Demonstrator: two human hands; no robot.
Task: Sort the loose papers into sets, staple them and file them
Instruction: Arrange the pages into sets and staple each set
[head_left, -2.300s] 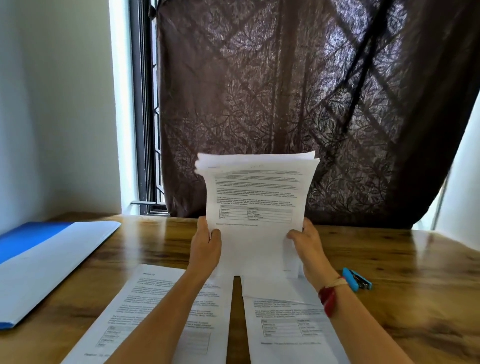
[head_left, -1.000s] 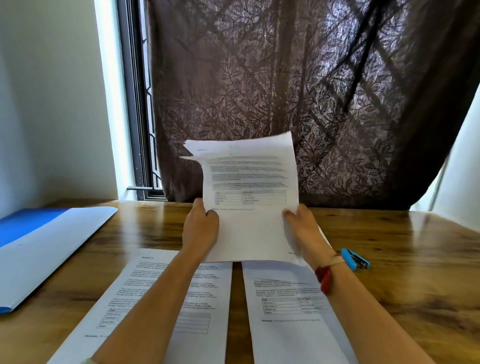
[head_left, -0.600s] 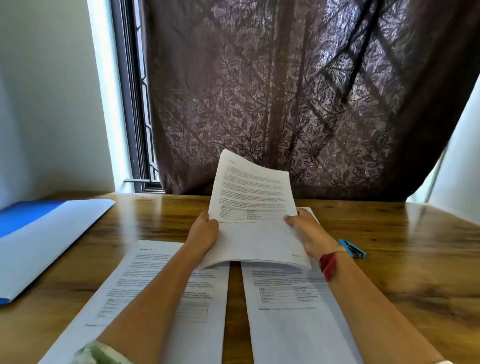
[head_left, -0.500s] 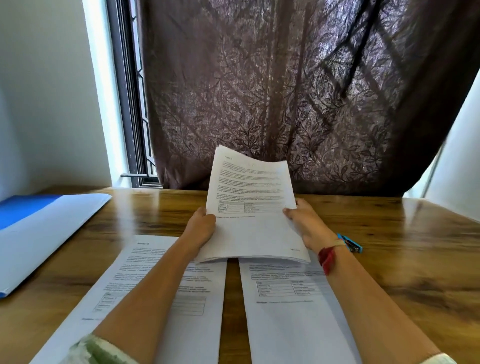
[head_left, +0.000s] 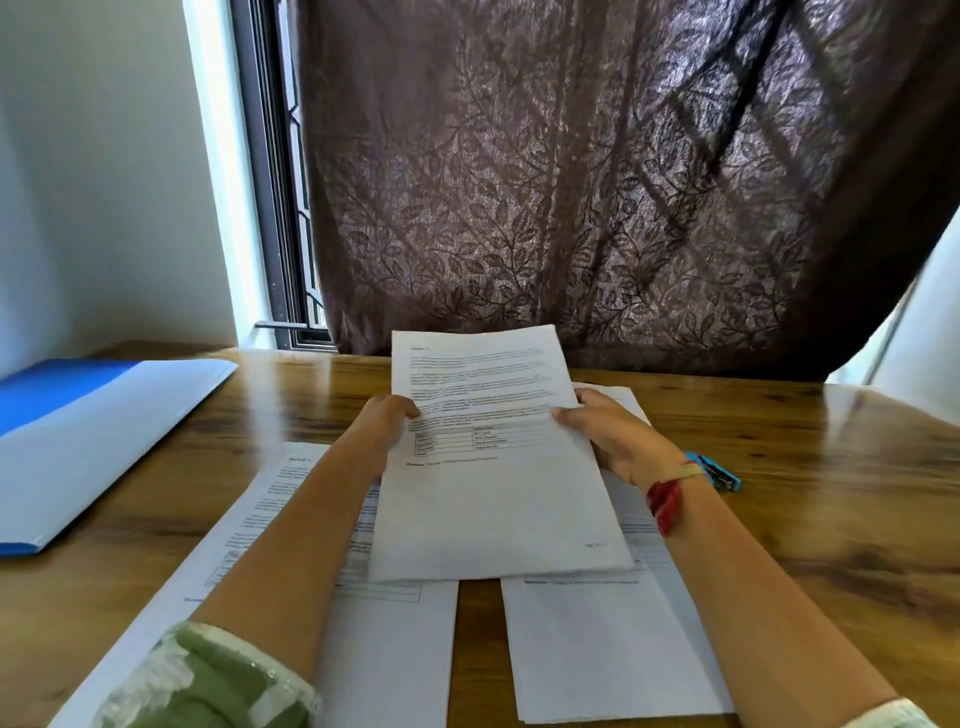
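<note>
Gripping the paper stack (head_left: 493, 493) by its sides, left hand (head_left: 384, 423) and right hand (head_left: 615, 441) hold it near-centre, covering the laid-out sheets' (head_left: 608, 649) tops; print unreadable; stapler (head_left: 722, 474) half hidden behind the right wrist; folder (head_left: 104, 431) cut off left.

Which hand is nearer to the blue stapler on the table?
Right. The right hand holds the right edge of the paper stack, with the stapler just beyond its wrist; the left hand holds the opposite edge.
</note>
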